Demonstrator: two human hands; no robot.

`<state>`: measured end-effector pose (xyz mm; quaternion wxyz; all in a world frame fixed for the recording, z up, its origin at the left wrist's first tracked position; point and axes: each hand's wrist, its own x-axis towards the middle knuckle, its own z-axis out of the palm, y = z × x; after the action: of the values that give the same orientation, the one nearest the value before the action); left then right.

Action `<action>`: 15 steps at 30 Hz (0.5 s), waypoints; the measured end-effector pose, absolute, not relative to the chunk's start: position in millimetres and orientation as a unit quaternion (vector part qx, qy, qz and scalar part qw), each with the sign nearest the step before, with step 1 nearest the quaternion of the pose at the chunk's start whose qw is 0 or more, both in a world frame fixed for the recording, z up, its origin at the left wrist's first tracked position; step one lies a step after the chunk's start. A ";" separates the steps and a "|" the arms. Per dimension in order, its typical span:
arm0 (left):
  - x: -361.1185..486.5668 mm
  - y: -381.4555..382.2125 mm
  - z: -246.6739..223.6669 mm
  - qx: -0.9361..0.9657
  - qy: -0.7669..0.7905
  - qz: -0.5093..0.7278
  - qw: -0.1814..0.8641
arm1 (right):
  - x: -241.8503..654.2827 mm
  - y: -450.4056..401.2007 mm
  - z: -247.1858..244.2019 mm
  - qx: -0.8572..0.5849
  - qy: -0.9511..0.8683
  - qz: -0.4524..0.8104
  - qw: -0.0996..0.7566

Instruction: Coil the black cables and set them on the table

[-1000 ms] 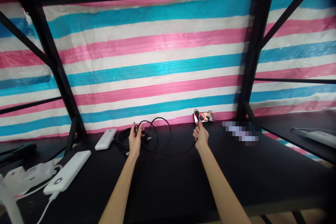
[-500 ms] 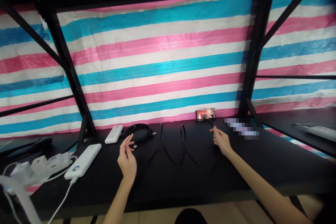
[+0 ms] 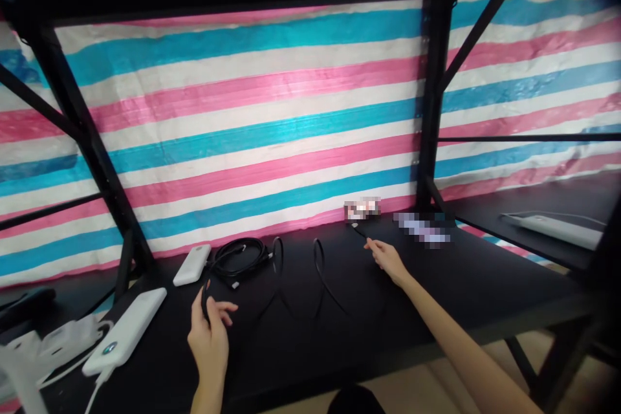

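Note:
My right hand point(image 3: 388, 261) pinches a black cable point(image 3: 361, 231) close to its end, where a light metal plug points away from me. My left hand point(image 3: 211, 330) has its fingers partly curled, with a dark stretch of cable between thumb and fingers. Two loose loops of thin black cable point(image 3: 319, 259) rise from the table between my hands; how they join the held ends is hard to follow. Just beyond my left hand lies a coiled black cable point(image 3: 242, 257), with light plugs at its right side.
A small white power bank point(image 3: 193, 265) sits left of the coil. Nearer is a larger white power bank point(image 3: 129, 331) with a white cable plugged in. White chargers point(image 3: 68, 339) crowd the left edge. Blurred-out items point(image 3: 422, 229) lie at the back right. Black frame posts point(image 3: 429, 110) flank the table point(image 3: 301, 356).
The view has turned, shifting the scene left. My left hand has dropped nearer to me and left of the coil. The plug beyond my right hand's pinch now shows more clearly.

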<state>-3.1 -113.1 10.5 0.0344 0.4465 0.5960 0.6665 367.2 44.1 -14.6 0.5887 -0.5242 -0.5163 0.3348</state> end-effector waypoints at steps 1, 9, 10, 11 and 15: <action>-1.5 -113.8 9.9 0.454 0.587 0.670 0.028 | 367.0 44.1 -14.4 -0.532 -0.526 0.325 0.579; -5.7 -113.7 -4.7 0.510 0.497 0.700 0.050 | 370.1 46.3 -14.9 -0.564 -0.553 0.285 0.543; -6.6 -113.6 -5.4 0.511 0.494 0.701 0.056 | 370.4 45.8 -14.9 -0.567 -0.559 0.278 0.538; -7.3 -113.5 -5.8 0.511 0.491 0.703 0.060 | 370.6 45.0 -14.7 -0.569 -0.563 0.272 0.534; -9.2 -113.6 -7.5 0.520 0.473 0.710 0.056 | 369.8 40.2 -12.7 -0.573 -0.567 0.261 0.531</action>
<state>-9.2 -113.6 -7.5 0.0564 0.5195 0.4725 0.7097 369.8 40.2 -12.7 0.5314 -0.5733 -0.5666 0.2606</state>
